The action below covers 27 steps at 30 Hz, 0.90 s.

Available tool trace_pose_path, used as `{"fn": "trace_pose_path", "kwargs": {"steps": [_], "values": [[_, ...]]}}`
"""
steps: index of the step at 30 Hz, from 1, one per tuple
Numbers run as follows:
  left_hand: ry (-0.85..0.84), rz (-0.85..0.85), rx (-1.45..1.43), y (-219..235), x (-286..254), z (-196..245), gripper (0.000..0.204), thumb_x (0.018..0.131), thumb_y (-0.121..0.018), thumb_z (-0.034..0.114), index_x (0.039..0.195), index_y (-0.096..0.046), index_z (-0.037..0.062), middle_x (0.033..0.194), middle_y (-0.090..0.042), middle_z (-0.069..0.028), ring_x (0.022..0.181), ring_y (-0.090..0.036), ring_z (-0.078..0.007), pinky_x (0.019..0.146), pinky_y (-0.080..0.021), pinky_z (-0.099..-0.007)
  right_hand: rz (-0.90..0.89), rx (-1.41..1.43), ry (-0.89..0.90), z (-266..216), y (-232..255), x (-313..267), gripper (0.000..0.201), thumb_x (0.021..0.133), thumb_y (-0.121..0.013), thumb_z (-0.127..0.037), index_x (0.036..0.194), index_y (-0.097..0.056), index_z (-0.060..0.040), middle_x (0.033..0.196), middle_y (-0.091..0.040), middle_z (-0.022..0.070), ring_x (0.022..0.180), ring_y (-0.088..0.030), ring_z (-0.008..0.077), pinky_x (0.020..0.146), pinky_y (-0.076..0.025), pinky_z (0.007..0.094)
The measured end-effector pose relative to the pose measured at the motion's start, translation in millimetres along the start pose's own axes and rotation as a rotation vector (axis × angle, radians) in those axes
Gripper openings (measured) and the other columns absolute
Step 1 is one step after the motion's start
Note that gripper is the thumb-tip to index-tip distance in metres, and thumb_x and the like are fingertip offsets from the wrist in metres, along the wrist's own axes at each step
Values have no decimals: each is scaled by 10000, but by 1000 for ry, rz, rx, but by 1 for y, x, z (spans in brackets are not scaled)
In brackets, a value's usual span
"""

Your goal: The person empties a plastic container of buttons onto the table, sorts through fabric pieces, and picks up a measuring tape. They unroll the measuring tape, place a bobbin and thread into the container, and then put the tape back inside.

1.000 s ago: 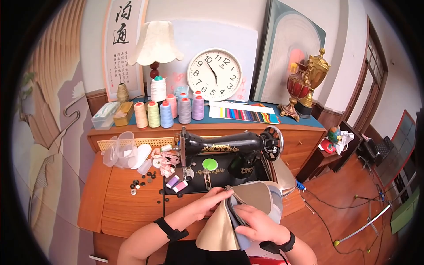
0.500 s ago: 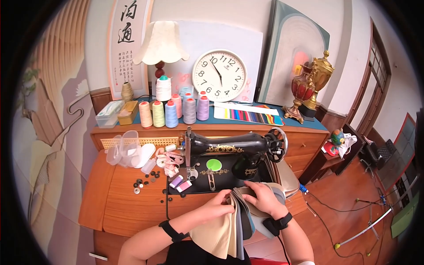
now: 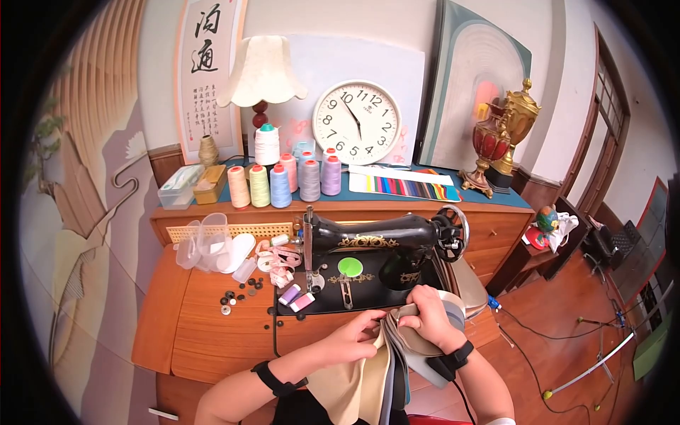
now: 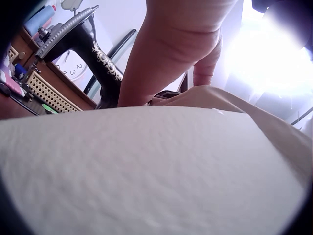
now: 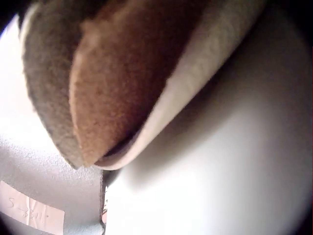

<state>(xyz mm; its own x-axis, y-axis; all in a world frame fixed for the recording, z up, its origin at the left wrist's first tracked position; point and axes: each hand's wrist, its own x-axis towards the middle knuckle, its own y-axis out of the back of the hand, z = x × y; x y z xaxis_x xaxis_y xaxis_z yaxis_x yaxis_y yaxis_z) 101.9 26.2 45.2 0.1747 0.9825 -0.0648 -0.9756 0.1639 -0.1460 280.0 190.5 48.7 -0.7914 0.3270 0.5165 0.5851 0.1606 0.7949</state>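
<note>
In the head view a stack of leather-like swatches [image 3: 395,368], cream, grey, blue-grey and tan, stands fanned in front of the sewing machine [image 3: 372,237]. My left hand [image 3: 348,340] grips the cream sheets [image 3: 340,386] on the left side. The right hand [image 3: 433,322] pinches the top of the tan sheets on the right. Close in the left wrist view is a pale grained sheet [image 4: 146,166], with part of the left hand [image 4: 171,54] behind it. Fuzzy brown backing [image 5: 122,83] fills the right wrist view, with a handwritten label [image 5: 30,208] on a grey sheet below.
Loose buttons [image 3: 228,297], purple and pink thread spools [image 3: 296,297], a pink measuring tape [image 3: 280,262] and clear plastic containers [image 3: 211,244] lie left of the machine. Thread cones [image 3: 281,185] line the shelf behind. A round green item [image 3: 350,267] sits on the machine bed.
My right hand has risen from the stack's right side to the top of the tan sheets. The left hand now holds the cream sheets, which spread to the left. The head view has shifted slightly.
</note>
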Motion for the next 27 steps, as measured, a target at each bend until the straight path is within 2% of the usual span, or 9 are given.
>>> {"fn": "trace_pose_path", "kwargs": {"steps": [3,5,12,17,19,21,23,25,27], "values": [[-84,-32,2,-3,-11,2,786,730,-568,-18,1439,-237,54,1362,-405,-158,1277,-445,-276,923,-442,-346,175,-37,86,-13,6,-4,591,666,-622,-636,734,-486,-64,753,-497,98,760,-480,317,741,-375,391],[-87,-34,31,-4,-20,9,818,713,-546,-55,1451,-209,45,1391,-367,-155,1313,-404,-270,1066,-346,-358,241,-46,83,-24,10,-7,596,657,-606,-652,702,-457,-77,733,-477,93,744,-474,308,753,-375,401],[-160,140,289,-3,-42,17,690,805,-549,5,1432,-264,26,1293,-474,-158,1200,-503,-240,1001,-395,-355,609,-201,166,-49,23,-7,554,678,-664,-585,695,-442,-78,734,-454,78,725,-446,289,749,-383,410],[-288,173,499,-16,-48,40,363,901,-395,93,1231,-495,-22,1064,-607,-189,957,-606,-297,842,-457,-357,678,-61,47,-63,19,3,524,697,-715,-516,690,-431,-76,714,-449,69,696,-427,272,683,-347,378],[-227,146,479,-13,-48,47,395,905,-379,75,1278,-471,-18,1104,-600,-201,998,-601,-313,862,-455,-360,701,20,-9,-70,24,6,511,710,-733,-479,678,-425,-74,697,-446,65,684,-421,263,662,-334,368],[-383,156,472,-9,-45,47,436,913,-375,85,1335,-435,-7,1138,-589,-203,1022,-590,-315,896,-441,-341,645,142,-117,-79,35,10,460,721,-760,-370,642,-419,-71,649,-439,58,661,-423,244,654,-329,355],[-434,139,547,-4,-41,45,444,945,-367,122,1369,-410,-2,1188,-579,-171,1077,-567,-250,928,-423,-321,619,79,-108,-93,47,17,416,703,-775,-267,615,-420,-69,618,-436,58,633,-426,243,645,-324,356],[-254,-3,180,-6,-38,42,436,977,-353,153,1377,-403,-12,1236,-550,-120,1118,-512,-179,958,-399,-310,562,-106,44,-104,50,22,382,678,-786,-207,618,-434,-70,615,-443,59,618,-431,248,636,-322,356],[-286,-42,112,-6,-36,36,536,978,-431,306,1396,-368,-24,1281,-509,-105,1153,-462,-150,971,-384,-315,570,-90,35,-110,49,26,370,664,-789,-174,614,-438,-70,611,-444,59,611,-432,249,630,-321,357]]}}
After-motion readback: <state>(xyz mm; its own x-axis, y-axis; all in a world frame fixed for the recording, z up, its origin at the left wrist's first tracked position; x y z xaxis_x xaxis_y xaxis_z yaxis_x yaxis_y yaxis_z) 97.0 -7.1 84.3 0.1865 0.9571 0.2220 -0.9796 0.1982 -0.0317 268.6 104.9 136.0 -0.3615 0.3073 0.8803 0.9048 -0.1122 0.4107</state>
